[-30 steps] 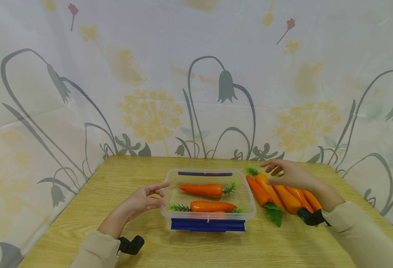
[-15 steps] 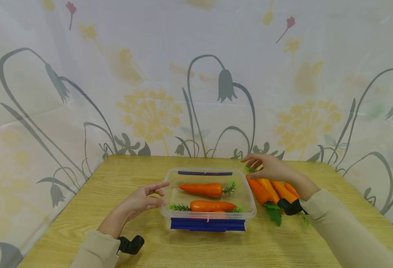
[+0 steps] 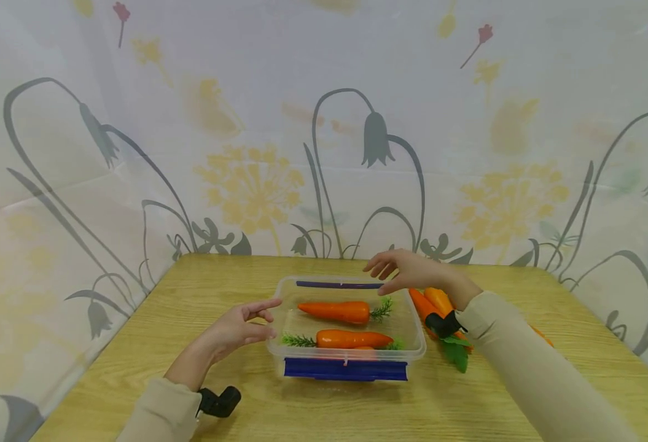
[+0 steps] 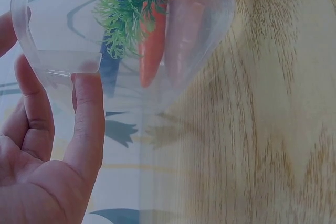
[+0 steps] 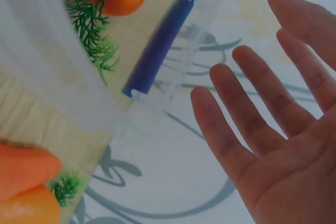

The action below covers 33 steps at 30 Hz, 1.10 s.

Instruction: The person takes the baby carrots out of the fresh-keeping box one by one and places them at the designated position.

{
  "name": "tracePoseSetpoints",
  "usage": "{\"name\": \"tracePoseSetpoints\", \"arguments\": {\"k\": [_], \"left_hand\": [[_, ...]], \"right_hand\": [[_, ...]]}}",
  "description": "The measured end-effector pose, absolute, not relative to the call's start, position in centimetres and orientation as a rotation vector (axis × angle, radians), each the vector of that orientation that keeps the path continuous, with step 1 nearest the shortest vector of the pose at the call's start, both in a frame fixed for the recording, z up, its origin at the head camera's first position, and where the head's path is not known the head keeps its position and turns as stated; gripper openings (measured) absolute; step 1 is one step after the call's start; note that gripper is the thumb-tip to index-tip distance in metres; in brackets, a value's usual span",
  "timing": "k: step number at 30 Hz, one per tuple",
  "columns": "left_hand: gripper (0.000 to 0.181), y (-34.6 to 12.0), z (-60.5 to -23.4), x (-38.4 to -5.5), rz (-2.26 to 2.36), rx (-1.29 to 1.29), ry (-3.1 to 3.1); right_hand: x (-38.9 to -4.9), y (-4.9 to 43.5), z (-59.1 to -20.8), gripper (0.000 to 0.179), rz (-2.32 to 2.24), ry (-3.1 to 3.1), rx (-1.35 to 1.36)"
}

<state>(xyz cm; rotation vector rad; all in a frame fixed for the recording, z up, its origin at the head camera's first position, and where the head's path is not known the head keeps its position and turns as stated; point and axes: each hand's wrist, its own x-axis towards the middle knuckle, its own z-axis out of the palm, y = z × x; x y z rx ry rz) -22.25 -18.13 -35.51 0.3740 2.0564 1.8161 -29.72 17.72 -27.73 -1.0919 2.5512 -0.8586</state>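
A clear plastic box (image 3: 324, 353) with blue latches stands mid-table. Inside lie an orange carrot (image 3: 337, 312) with a feathery green top and a second carrot (image 3: 352, 339) nearer the front. More orange shows through the front wall below it. At the left rim is my left hand (image 3: 226, 334), fingers outstretched; in the left wrist view the thumb (image 4: 88, 114) touches the box's clear edge flap. My right hand (image 3: 414, 270) hovers over the back right corner, holding nothing, and the right wrist view shows its fingers (image 5: 252, 121) spread apart.
Several loose carrots (image 3: 438, 299) lie right of the box, partly hidden by my right forearm and its black wrist camera (image 3: 444, 325). A broad green leaf (image 3: 456, 357) sticks out in front of them. Behind the wooden table (image 3: 218, 270) hangs a flower-patterned curtain (image 3: 279, 123).
My right hand has moved left, from above the loose carrots to the back right corner of the box. The left hand has stayed at the left rim.
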Motion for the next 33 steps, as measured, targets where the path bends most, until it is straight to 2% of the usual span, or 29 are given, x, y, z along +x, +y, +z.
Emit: {"name": "tracePoseSetpoints", "arguments": {"k": [14, 20, 25, 33], "left_hand": [[0.064, -18.1, -35.6, -22.4, 1.817, 0.397, 2.06], [0.062, -18.1, -35.5, -22.3, 1.826, 0.386, 2.053], [0.062, -18.1, -35.5, -22.3, 1.818, 0.381, 2.068], [0.062, -18.2, -35.6, -22.2, 1.822, 0.378, 2.069]], "right_hand": [[-31.2, 12.9, -30.4, 0.045, -0.559, 2.349, -1.077], [-31.3, 11.3, -31.6, 0.047, -0.441, 2.352, -0.962], [-31.0, 10.6, -32.1, 0.055, -0.436, 2.315, -0.804], [-31.0, 11.1, -31.9, 0.063, -0.571, 2.283, -0.777]]}}
